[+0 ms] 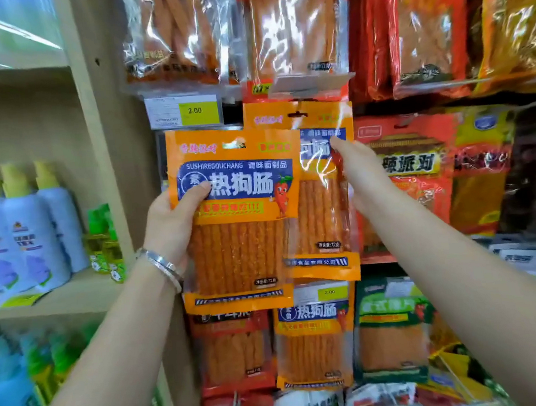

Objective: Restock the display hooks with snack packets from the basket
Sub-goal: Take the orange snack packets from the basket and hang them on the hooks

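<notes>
My left hand (172, 222) grips an orange snack packet (240, 238) by its left edge, thumb on the blue label, held up in front of the display. Behind and to its right a second identical orange packet (323, 197) hangs at the display, its hang hole near a hook under a price holder. My right hand (360, 174) holds that packet's right edge, thumb in front, fingers hidden behind it. The basket is out of view.
More hanging snack packets fill the display above (292, 27), right (410, 169) and below (315, 339). A yellow price tag (197, 110) sits above the held packet. A beige shelf unit at left carries blue bottles (24, 239) and green bottles (105, 248).
</notes>
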### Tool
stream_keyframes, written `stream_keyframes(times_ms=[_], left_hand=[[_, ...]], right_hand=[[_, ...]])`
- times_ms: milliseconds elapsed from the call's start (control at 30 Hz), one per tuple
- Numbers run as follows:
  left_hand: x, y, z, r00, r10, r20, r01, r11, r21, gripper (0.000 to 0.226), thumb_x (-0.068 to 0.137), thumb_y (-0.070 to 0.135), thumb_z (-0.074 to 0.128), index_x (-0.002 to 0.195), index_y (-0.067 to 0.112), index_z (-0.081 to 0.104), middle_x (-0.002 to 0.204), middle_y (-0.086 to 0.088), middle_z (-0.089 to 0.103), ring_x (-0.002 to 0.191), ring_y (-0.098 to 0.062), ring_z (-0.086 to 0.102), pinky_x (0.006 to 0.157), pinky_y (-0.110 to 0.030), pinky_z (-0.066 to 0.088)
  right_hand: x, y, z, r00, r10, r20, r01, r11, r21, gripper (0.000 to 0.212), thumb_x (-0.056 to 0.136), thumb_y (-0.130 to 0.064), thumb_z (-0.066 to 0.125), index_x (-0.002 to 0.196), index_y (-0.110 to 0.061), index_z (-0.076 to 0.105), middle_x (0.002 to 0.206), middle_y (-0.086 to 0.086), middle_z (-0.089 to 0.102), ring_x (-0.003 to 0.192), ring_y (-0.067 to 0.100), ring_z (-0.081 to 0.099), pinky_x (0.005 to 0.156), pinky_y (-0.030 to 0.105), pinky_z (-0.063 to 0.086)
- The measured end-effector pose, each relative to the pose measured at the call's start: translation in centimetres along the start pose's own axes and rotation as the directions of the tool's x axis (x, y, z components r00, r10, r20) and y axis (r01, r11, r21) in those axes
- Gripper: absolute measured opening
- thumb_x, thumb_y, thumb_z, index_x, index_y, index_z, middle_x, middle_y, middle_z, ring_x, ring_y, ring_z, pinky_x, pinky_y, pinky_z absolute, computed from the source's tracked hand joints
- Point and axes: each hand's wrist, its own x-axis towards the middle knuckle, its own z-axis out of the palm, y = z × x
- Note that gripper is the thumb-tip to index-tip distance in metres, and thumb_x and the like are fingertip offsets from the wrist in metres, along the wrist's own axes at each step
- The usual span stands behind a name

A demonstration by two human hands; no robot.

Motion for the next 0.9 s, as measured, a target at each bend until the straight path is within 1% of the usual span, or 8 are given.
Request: stream_keyframes(times_ms=[100, 233, 400, 500, 600, 733, 833, 900], left_hand=[[0.6, -0.4, 0.3, 1.000, -0.014, 0.015, 0.014, 1.000, -0.005, 0.022, 0.055, 0.044, 0.078, 0.074, 0.033, 0.073, 0.083, 0.002, 0.075, 0.071, -0.015, 0.072, 0.053, -0.026, 0.054], [1.0, -1.2, 0.8, 0.998, -0.052, 0.036, 0.053, 0.998, -0.031, 0.032, 0.058, 0.042, 0.079, 0.086, 0.029, 0.070, 0.087, -0.001, 0.075, 0.076, -0.019, 0.072, 0.056, -0.029, 0.055], [1.4, -2.0, 2.1, 0.993, -0.075, 0.088, 0.079, 0.996, -0.037, 0.028, 0.065, 0.038, 0.076, 0.089, 0.027, 0.068, 0.088, -0.003, 0.075, 0.078, -0.022, 0.072, 0.059, -0.033, 0.056], [1.4, -2.5, 3.3, 0.990, -0.085, 0.109, 0.087, 0.996, -0.020, 0.024, 0.069, 0.035, 0.076, 0.090, 0.026, 0.068, 0.086, -0.003, 0.075, 0.076, -0.022, 0.072, 0.057, -0.032, 0.056], [1.2, -3.1, 5.2, 0.986, -0.061, 0.157, 0.057, 0.998, 0.031, 0.014, 0.070, 0.037, 0.075, 0.081, 0.031, 0.071, 0.086, 0.000, 0.075, 0.078, -0.021, 0.072, 0.066, -0.036, 0.057], [1.8, -2.3, 7.1, 0.945, 0.236, 0.226, -0.275, 0.948, 0.160, 0.053, 0.080, 0.020, 0.072, 0.113, 0.054, 0.048, 0.111, 0.018, 0.065, 0.102, 0.002, 0.062, 0.079, -0.018, 0.052], [2.2, -0.9, 8.3, 0.829, 0.408, 0.383, -0.550, 0.721, 0.422, 0.086, 0.084, 0.030, 0.063, 0.141, 0.047, 0.001, 0.155, 0.005, 0.019, 0.140, -0.002, 0.017, 0.113, -0.032, 0.025], [2.6, 0.0, 9.3, 0.785, 0.456, 0.421, -0.620, 0.582, 0.526, 0.088, 0.085, 0.038, 0.059, 0.147, 0.037, -0.004, 0.158, 0.005, -0.004, 0.136, 0.008, -0.005, 0.112, -0.027, 0.006]], right_hand=[[0.6, 1.0, -0.3, 0.998, 0.065, -0.022, -0.065, 0.998, 0.005, 0.050, 0.092, -0.038, 0.054, 0.135, -0.014, 0.046, 0.137, -0.002, 0.050, 0.124, 0.019, 0.047, 0.102, 0.036, 0.035], [0.6, 2.2, -0.7, 0.987, -0.129, -0.098, 0.120, 0.988, -0.094, 0.026, 0.091, -0.036, 0.058, 0.107, -0.015, 0.054, 0.099, -0.003, 0.059, 0.089, 0.011, 0.056, 0.076, 0.026, 0.042], [-0.7, 3.9, -1.5, 0.856, -0.457, -0.243, 0.418, 0.887, -0.195, 0.021, 0.085, -0.026, 0.066, 0.097, -0.021, 0.049, 0.095, 0.000, 0.053, 0.083, 0.004, 0.052, 0.075, 0.013, 0.041], [-1.7, 3.6, -1.3, 0.929, -0.359, -0.089, 0.359, 0.933, -0.017, 0.016, 0.083, -0.046, 0.057, 0.080, -0.031, 0.058, 0.078, -0.011, 0.060, 0.069, -0.001, 0.055, 0.065, 0.017, 0.042], [-2.0, 3.3, -0.8, 0.933, -0.343, 0.110, 0.350, 0.935, -0.061, 0.019, 0.086, -0.049, 0.058, 0.083, -0.031, 0.066, 0.080, -0.019, 0.070, 0.074, -0.004, 0.064, 0.061, 0.014, 0.047], [-1.4, 1.9, -0.9, 0.909, -0.416, -0.027, 0.413, 0.908, -0.075, 0.023, 0.091, -0.037, 0.059, 0.089, -0.015, 0.063, 0.090, 0.007, 0.071, 0.085, 0.022, 0.067, 0.069, 0.040, 0.052], [-0.5, 0.8, -1.2, 0.875, -0.479, -0.067, 0.467, 0.873, -0.140, 0.014, 0.093, -0.031, 0.058, 0.081, -0.024, 0.061, 0.081, -0.003, 0.066, 0.078, 0.012, 0.062, 0.075, 0.035, 0.049], [0.1, 0.1, -1.1, 0.877, -0.476, -0.067, 0.466, 0.877, -0.119, 0.015, 0.093, -0.030, 0.058, 0.079, -0.025, 0.060, 0.076, -0.006, 0.064, 0.073, 0.010, 0.061, 0.070, 0.034, 0.049]])
